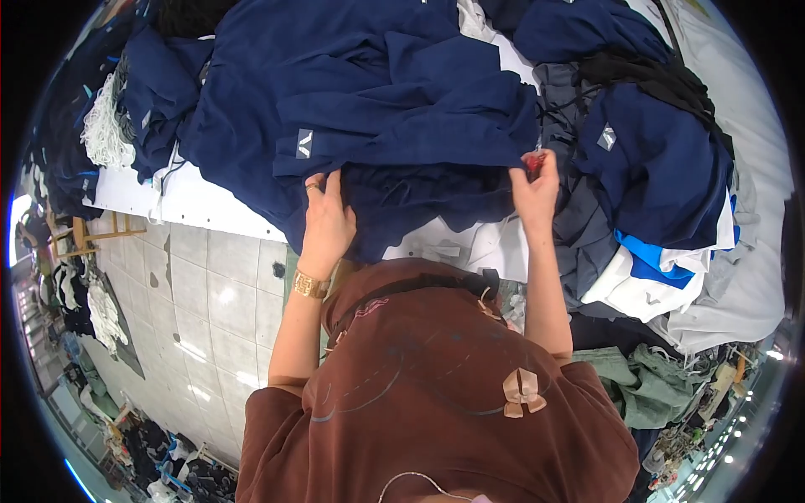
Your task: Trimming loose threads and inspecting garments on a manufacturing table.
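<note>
A navy blue garment (402, 126) lies spread before me on a white table, its folded edge running between my two hands. A small grey label with a white mark (304, 144) shows near its left end. My left hand (329, 222) grips that edge from below, some fingertips tucked under the cloth; a gold bracelet circles the wrist. At the right corner of the edge, my right hand (537, 191) pinches the cloth. In the same hand is a small red object (534, 161), mostly hidden by the fingers, its kind unclear. Below the edge hangs a darker, gathered layer of navy cloth (419, 197).
On the right are piled navy garments (646, 168), grey cloth (583, 230) and white and blue pieces (658, 277). At the left hangs a bundle of white cords (107, 126). The white table's (210, 201) near edge borders a tiled floor (214, 293).
</note>
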{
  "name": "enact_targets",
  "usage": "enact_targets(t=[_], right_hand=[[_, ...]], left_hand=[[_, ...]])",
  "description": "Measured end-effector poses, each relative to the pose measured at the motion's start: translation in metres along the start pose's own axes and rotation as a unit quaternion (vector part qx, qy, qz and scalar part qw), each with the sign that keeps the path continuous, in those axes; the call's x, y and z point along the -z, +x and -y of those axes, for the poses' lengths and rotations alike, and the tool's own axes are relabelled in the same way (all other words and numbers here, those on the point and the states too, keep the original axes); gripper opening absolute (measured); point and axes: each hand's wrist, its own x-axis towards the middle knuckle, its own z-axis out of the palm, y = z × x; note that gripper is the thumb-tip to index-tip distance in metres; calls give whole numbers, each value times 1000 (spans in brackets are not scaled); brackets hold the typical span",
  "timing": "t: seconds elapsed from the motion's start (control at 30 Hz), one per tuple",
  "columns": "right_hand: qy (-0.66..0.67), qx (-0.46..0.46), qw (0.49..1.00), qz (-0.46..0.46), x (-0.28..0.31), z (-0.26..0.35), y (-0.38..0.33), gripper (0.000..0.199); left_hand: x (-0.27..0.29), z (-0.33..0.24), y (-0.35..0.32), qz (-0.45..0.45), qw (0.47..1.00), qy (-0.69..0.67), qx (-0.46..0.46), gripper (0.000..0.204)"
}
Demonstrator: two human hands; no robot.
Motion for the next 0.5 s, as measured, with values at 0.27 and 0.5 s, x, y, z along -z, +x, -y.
enact_targets(t=[0.27, 0.5], right_hand=[[-72, -22, 996, -39, 16, 14, 25, 25], [-59, -87, 994, -10, 0, 2, 28, 27]], left_hand=[[21, -8, 13, -62, 996, -49, -33, 48], [10, -12, 25, -118, 992, 1, -52, 30]])
